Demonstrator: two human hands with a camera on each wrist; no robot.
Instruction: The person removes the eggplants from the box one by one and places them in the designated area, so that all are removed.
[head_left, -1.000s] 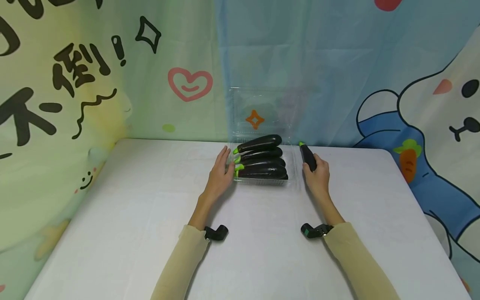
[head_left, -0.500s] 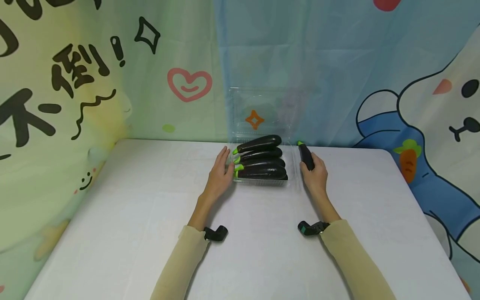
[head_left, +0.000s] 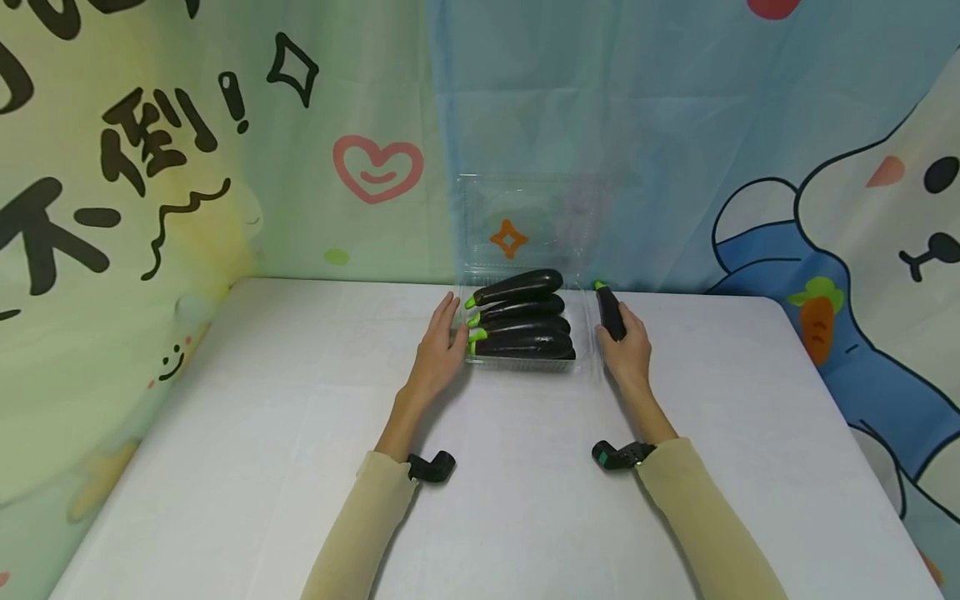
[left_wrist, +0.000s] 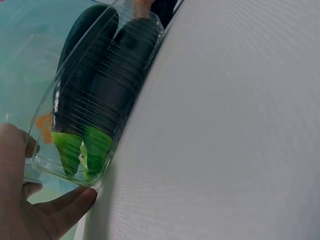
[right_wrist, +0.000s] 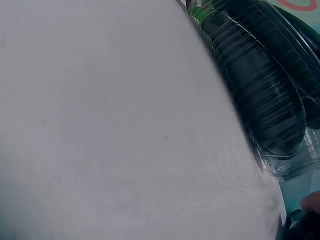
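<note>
A clear plastic clamshell box (head_left: 525, 363) stands near the table's far edge, its lid (head_left: 540, 208) raised against the backdrop. Inside, several dark eggplants (head_left: 519, 287) lie side by side, green stem ends to the left. My left hand (head_left: 438, 354) rests against the box's left end with fingers extended; in the left wrist view its fingertips (left_wrist: 82, 202) touch the lower corner. Just right of the box, my right hand (head_left: 628, 346) grips another eggplant (head_left: 610, 312), green end pointing away. Only its edge and a thumb (right_wrist: 312, 202) show in the right wrist view.
The white table (head_left: 525, 500) spreads in front of and beside the box. A printed cloth backdrop (head_left: 675, 167) hangs right behind the far edge. Each wrist wears a black camera, such as the left one (head_left: 432, 467).
My right hand has shifted slightly left with its eggplant, nearer the box. The left hand and the box stay where they were.
</note>
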